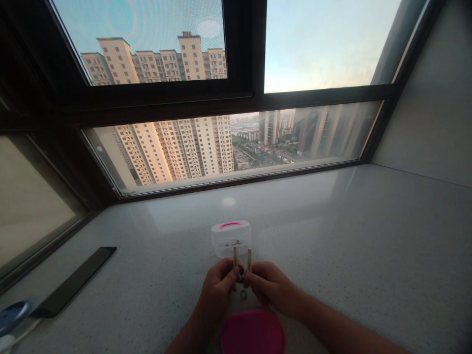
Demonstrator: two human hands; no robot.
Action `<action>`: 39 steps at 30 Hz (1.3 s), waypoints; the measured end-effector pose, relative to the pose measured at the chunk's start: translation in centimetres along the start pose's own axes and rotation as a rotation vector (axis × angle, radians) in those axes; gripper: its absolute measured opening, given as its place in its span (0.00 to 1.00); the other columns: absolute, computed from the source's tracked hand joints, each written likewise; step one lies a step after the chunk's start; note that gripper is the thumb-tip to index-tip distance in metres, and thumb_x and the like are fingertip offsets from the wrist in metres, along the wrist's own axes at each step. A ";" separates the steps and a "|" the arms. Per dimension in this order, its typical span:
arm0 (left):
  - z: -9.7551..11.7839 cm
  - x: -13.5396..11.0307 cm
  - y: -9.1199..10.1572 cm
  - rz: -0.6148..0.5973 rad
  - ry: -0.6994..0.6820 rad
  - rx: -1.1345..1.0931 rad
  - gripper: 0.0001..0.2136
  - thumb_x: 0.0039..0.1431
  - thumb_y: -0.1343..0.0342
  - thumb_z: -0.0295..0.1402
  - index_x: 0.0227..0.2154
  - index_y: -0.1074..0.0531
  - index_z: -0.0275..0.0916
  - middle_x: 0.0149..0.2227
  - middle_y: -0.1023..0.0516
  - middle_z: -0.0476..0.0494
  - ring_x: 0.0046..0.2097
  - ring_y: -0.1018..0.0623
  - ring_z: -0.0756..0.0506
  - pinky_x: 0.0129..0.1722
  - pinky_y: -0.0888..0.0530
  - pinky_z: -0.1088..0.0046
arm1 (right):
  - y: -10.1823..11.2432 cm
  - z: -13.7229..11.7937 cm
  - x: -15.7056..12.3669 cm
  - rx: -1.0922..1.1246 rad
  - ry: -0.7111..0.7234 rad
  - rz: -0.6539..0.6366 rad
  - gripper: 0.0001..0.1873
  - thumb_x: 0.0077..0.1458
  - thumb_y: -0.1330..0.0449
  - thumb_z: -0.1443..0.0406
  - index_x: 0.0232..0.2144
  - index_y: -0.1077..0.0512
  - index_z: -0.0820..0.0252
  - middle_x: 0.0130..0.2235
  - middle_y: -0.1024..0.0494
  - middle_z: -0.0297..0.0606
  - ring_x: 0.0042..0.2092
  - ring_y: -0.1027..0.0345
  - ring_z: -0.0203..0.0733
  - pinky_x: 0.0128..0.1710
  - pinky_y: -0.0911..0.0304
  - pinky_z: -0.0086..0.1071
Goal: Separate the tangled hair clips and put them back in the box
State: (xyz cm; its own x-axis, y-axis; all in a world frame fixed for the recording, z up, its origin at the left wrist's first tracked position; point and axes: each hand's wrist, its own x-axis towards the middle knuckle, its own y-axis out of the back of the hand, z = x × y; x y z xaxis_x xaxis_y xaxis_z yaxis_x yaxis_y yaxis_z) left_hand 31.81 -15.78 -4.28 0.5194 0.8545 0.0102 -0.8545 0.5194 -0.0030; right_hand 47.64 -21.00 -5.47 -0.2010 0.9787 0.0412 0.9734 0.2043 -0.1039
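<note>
My left hand [220,281] is closed, its thumb and fingers pinching a slim, light wooden piece [235,255] that stands upright. A similar wooden piece [250,259] is pinched upright in my right hand [266,281]. The two pieces are side by side with a narrow gap; they resemble clothespin halves. Something small and dark [242,271] shows between my fingertips, too small to name. Just below them on the counter lies a small metal ring [243,294]. Beyond my hands is a clear plastic box [217,241] with a pink handle and a few small brownish bits in it.
A pink lid [252,332] lies on the speckled white counter [332,246] close to me, between my forearms. A long dark flat object [75,282] and a round blue-rimmed item [14,314] are at the left. A dark-framed window [254,101] borders the counter's far side.
</note>
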 end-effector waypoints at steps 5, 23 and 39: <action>0.1 0.0 0.0 0.001 0.005 0.007 0.10 0.53 0.44 0.36 0.32 0.27 0.32 0.24 0.28 0.48 0.24 0.35 0.52 0.24 0.37 0.78 | 0.1 0.1 0.0 0.009 0.005 -0.013 0.18 0.55 0.44 0.54 0.28 0.31 0.65 0.13 0.41 0.24 0.14 0.51 0.27 0.13 0.54 0.21; 0.4 0.1 0.0 0.002 0.015 0.014 0.11 0.52 0.44 0.37 0.32 0.27 0.32 0.24 0.29 0.48 0.23 0.35 0.52 0.24 0.38 0.78 | 0.0 0.0 0.0 0.026 0.005 -0.010 0.17 0.55 0.44 0.55 0.28 0.31 0.65 0.14 0.40 0.25 0.14 0.51 0.27 0.12 0.55 0.21; 0.1 0.1 0.0 -0.010 -0.012 -0.011 0.11 0.52 0.43 0.37 0.31 0.27 0.33 0.24 0.30 0.48 0.24 0.35 0.52 0.24 0.38 0.78 | -0.3 -0.9 -0.2 -0.021 0.000 -0.011 0.19 0.54 0.44 0.54 0.27 0.30 0.66 0.13 0.41 0.25 0.14 0.51 0.27 0.12 0.55 0.21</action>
State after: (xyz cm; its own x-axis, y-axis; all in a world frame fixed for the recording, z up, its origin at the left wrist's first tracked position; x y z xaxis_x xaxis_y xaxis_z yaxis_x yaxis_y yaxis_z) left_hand 31.85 -15.62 -4.19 0.5281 0.8489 0.0226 -0.8489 0.5284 -0.0140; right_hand 47.51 -21.22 -4.51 -0.2122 0.9763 0.0418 0.9731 0.2151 -0.0823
